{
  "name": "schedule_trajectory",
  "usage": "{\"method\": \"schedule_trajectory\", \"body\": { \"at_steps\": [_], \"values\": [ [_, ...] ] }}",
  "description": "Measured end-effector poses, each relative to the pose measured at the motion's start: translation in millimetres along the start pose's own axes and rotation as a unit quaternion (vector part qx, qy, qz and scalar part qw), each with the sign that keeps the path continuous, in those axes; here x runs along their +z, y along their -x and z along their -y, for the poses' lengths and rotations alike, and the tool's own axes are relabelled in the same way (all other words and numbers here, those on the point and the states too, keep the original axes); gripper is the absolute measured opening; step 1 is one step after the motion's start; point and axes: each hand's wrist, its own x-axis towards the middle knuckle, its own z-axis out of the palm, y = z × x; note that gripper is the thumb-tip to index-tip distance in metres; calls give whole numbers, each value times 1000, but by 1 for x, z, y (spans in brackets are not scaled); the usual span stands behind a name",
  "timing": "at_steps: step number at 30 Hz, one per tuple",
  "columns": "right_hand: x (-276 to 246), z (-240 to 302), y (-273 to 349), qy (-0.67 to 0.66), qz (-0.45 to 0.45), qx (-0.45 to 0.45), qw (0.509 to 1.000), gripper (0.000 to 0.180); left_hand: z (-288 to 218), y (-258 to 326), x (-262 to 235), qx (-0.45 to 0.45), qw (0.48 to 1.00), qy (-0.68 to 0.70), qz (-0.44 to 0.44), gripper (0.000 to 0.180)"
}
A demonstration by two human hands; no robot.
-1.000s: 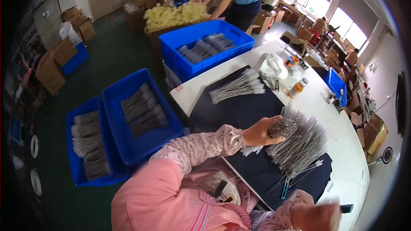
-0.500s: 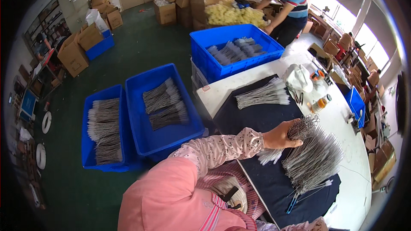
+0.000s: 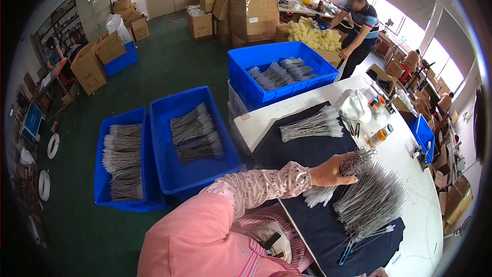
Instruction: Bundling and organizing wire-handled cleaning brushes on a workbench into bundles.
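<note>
On the dark mat (image 3: 307, 149), left hand (image 3: 332, 171) clamps a wire brush bundle (image 3: 371, 197) well inside the table edge; right hand unseen

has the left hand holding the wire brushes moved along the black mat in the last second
No. The left hand grips the bundle of thin wire brushes at the same spot above the big grey brush pile on the black mat; only the camera shifted.

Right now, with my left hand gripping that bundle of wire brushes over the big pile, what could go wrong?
The left hand holds the bundle by its looped wire ends, so a loose grip could let brushes slide out, or snag on the pile beneath. That pile fans toward the edge of the dark mat, where the scissors lie half under stray brushes; dragging the bundle across might scatter them.
</note>
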Motion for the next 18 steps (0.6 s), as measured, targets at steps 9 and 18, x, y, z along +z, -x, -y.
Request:
{"method": "schedule_trajectory", "body": {
  "at_steps": [9,18],
  "values": [
    [15,-8,-32,-42,7,-16,999,25,5,-6,9,-12,1000,-19,-6,25],
    [-68,62,-40,147,-46,24,988,29,0,-6,4,-37,996,-71,-40,39]
  ]
}}
